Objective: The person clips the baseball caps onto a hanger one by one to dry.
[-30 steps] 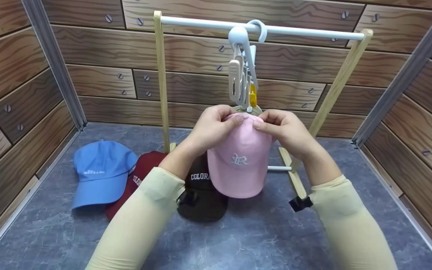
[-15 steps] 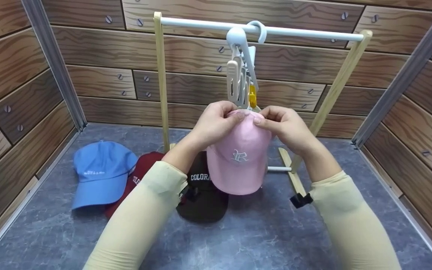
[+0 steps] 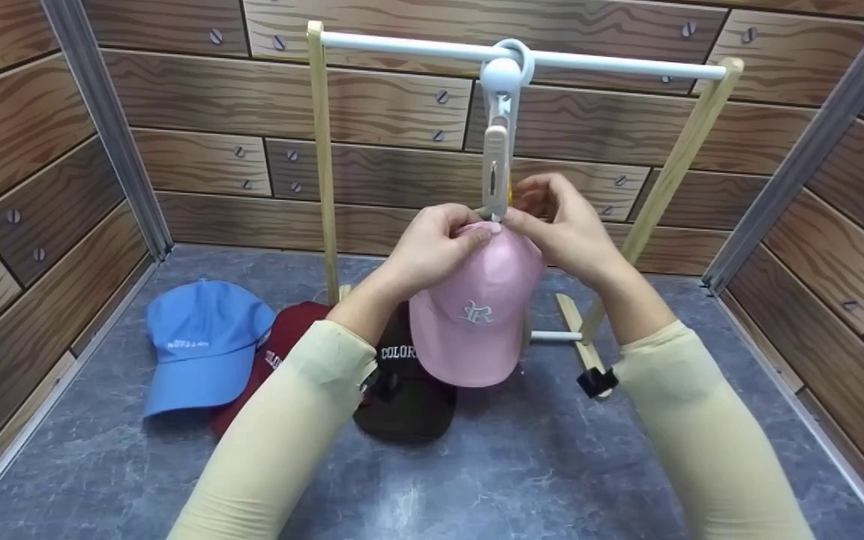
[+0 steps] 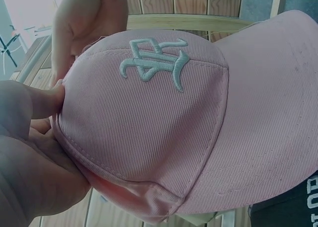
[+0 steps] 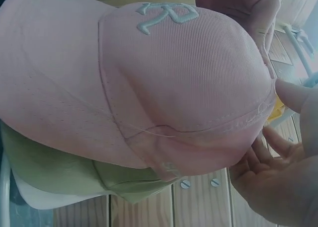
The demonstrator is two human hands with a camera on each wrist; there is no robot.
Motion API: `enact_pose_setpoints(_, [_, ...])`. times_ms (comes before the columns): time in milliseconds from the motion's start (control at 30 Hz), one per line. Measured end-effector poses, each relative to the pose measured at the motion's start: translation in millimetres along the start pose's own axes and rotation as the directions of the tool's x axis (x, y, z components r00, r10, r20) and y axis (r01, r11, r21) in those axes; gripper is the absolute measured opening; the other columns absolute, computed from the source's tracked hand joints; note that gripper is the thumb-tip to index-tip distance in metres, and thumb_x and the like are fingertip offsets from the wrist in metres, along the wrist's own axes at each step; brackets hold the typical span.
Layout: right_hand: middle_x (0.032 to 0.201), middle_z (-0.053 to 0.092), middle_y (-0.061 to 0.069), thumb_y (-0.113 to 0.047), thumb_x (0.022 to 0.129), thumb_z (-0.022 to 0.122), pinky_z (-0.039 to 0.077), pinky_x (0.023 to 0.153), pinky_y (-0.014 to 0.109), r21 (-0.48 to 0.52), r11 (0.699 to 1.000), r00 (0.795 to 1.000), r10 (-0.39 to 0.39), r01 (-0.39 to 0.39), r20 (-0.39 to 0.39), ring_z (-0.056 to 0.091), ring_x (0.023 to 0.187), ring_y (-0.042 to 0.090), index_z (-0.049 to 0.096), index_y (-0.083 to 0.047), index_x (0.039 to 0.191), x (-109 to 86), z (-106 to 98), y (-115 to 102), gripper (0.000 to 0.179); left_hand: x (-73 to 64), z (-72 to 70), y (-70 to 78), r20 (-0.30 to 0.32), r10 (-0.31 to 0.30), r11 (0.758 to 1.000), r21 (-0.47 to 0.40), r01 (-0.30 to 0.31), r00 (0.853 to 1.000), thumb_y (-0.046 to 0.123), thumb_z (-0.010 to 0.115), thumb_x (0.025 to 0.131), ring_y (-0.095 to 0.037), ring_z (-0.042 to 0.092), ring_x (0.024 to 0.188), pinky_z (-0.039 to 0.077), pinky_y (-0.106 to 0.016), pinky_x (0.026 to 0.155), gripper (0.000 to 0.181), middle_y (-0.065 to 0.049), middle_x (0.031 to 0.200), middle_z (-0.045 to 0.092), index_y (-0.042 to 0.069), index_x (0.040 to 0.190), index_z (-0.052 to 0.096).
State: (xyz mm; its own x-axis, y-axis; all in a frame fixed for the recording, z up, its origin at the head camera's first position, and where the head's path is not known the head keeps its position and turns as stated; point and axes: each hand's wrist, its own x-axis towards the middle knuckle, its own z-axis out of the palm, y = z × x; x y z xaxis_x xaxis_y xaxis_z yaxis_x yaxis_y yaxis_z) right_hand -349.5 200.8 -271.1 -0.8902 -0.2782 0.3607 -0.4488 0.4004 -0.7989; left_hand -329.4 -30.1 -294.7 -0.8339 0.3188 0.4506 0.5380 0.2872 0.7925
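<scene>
A pink cap with a pale embroidered letter hangs crown up under the clip hanger. My left hand pinches the top of its crown between thumb and fingers. My right hand is at the hanger's lower end, thumb tip by the beige clothespin, fingers partly hidden behind. A gap shows between its thumb and fingers in the right wrist view, with a yellow clip beyond. The clothespin's lower tip meets the cap's top; whether it grips the cloth is unclear. A green cap and a white brim show behind.
The hanger hooks over a white rail on a wooden stand. Blue, dark red and black caps lie on the grey tabletop, left and centre. Wood-patterned panels enclose the back and sides.
My right hand has let go of the pink cap and moved up to the clothespin. The hanger has turned and shifted right, now nearly end-on. My left hand keeps its pinch.
</scene>
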Motion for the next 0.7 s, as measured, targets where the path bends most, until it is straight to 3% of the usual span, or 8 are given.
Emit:
enact_pose_setpoints(233, [0.13, 0.069, 0.016, -0.028, 0.102, 0.079, 0.052, 0.1, 0.033, -0.087, 0.996, 1.0, -0.018, 0.017, -0.015, 0.066, 0.113, 0.024, 0.061, -0.001, 0.146, 14.9, 3.0, -7.3, 0.055, 0.6, 0.2, -2.0, -0.001, -0.006, 1.0, -0.02, 0.006, 1.0, 0.023, 0.075, 0.108, -0.011, 0.056, 0.077, 0.046, -0.026, 0.07, 0.024, 0.005, 0.079, 0.06, 0.005, 0.092, 0.075])
enact_pose_setpoints(700, [0.103, 0.073, 0.008, -0.025, 0.104, 0.074, 0.052, 0.085, 0.027, -0.15, 0.986, 0.996, -0.079, 0.071, -0.047, 0.065, 0.093, 0.018, 0.077, -0.004, 0.124, 22.7, 11.5, -17.8, 0.029, 0.9, -2.4, -2.4, 0.003, -0.014, 1.0, -0.019, 0.014, 1.0, 0.02, 0.075, 0.108, -0.012, 0.056, 0.08, 0.045, -0.028, 0.072, 0.021, 0.004, 0.08, 0.058, 0.007, 0.092, 0.072])
